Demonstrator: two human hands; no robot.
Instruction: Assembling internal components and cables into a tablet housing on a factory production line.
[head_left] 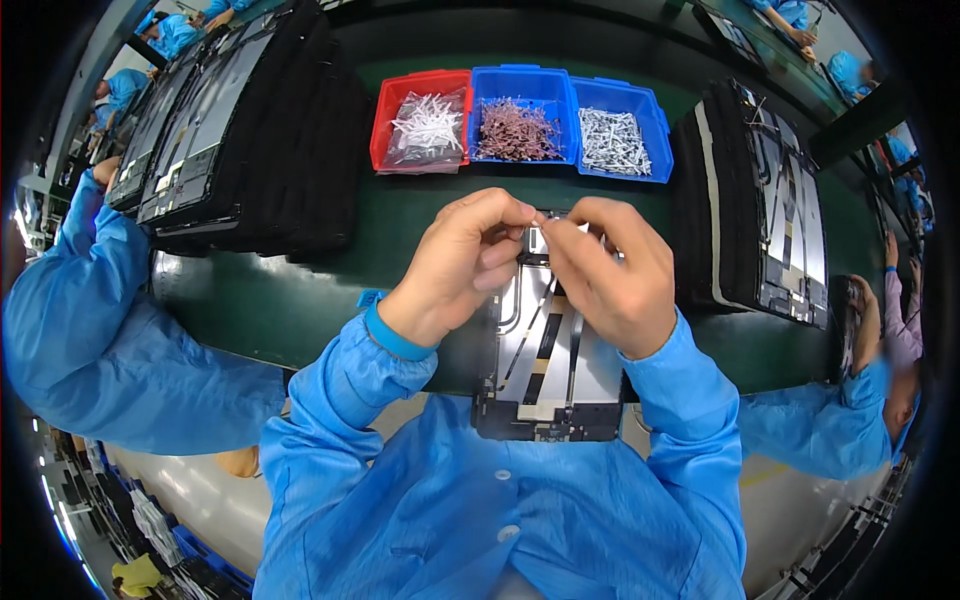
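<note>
In front of me a thin opened device [601,368], like a tablet housing with a silver inside, black edges and dark ribbon strips, reaches over the table's near edge. My left hand [452,258] and my right hand [618,275] meet above its far end. Thumbs and fingertips are pinched together there, almost touching each other. A tiny pale piece seems to sit between the fingertips, too small to name. The left hand's other fingers curl loosely. A blue band circles my left wrist.
Beyond my hands stand a red bin [383,135] of white strips, a blue bin [543,88] of brownish small parts and another blue bin [660,150] of silvery parts. Stacks of similar housings in black foam rise at left [205,120] and right [795,215]. Co-workers' blue sleeves flank me.
</note>
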